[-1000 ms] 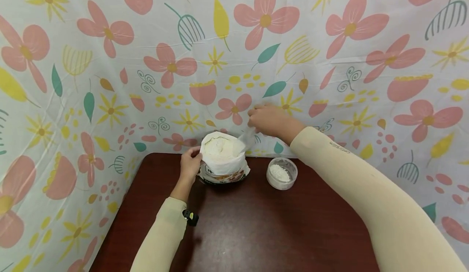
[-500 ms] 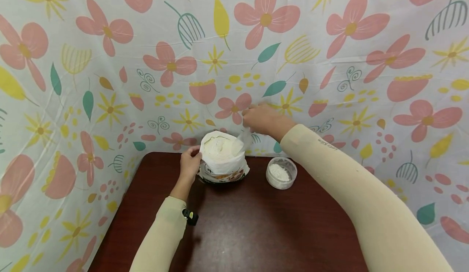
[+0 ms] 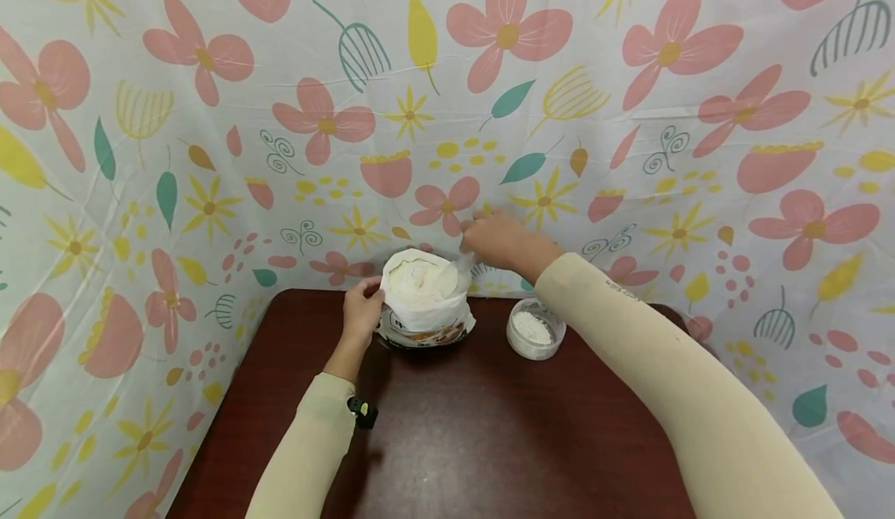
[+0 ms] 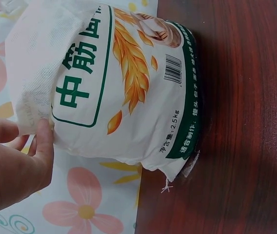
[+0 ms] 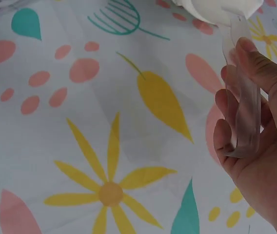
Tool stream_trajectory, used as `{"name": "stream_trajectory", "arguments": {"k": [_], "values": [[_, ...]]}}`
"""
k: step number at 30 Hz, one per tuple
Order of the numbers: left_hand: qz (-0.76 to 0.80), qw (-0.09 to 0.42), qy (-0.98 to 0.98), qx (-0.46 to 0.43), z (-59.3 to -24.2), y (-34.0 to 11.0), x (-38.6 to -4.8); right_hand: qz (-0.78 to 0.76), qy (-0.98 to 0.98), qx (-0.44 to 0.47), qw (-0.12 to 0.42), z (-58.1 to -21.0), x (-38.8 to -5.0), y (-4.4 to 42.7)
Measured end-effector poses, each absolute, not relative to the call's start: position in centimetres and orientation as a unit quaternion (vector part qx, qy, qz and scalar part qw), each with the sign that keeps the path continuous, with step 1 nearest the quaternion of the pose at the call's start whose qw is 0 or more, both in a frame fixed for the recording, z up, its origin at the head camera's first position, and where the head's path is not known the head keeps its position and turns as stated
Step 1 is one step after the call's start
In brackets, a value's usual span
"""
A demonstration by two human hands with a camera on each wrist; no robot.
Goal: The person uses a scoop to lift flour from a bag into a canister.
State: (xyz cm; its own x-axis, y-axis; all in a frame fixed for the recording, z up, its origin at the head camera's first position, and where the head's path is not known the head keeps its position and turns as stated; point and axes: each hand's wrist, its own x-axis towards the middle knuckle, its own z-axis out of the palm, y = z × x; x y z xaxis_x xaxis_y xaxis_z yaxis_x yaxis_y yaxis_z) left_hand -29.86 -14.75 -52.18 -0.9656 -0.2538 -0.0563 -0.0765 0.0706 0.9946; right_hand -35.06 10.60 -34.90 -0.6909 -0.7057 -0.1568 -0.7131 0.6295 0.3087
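A white flour bag with green lettering and a printed wheat ear stands at the back of the table, its top folded outward. Pale flour shows in its mouth. My left hand pinches the folded rim on the left side between thumb and fingers, as the left wrist view also shows. Above the bag's right side, my right hand grips the handle of a clear plastic scoop. The scoop's head is tilted down into the bag's mouth and is hard to make out against the flour.
To the right of the bag stands a clear round bowl with white powder in it, below the right forearm. The dark red-brown table meets a flower-printed cloth close behind the bag.
My right hand has moved left and then slightly down, bringing the scoop lower in the bag's mouth. My left hand keeps its hold on the rim.
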Motion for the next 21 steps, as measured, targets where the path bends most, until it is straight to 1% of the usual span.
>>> {"name": "stream_trajectory", "arguments": {"k": [10, 16, 21], "values": [[-0.674, 0.068, -0.726, 0.115, -52.3, -14.7, -30.0, 0.182, 0.9, -0.396, -0.019, -36.9, -34.7, 10.6], [-0.676, 0.066, -0.725, 0.113, -52.2, -14.8, -30.0, 0.168, 0.897, -0.405, -0.046, -38.3, -34.6, 10.7], [-0.675, 0.063, -0.727, 0.113, -52.2, -14.8, -29.9, 0.157, 0.897, -0.41, -0.054, -39.3, -34.6, 10.8]]}}
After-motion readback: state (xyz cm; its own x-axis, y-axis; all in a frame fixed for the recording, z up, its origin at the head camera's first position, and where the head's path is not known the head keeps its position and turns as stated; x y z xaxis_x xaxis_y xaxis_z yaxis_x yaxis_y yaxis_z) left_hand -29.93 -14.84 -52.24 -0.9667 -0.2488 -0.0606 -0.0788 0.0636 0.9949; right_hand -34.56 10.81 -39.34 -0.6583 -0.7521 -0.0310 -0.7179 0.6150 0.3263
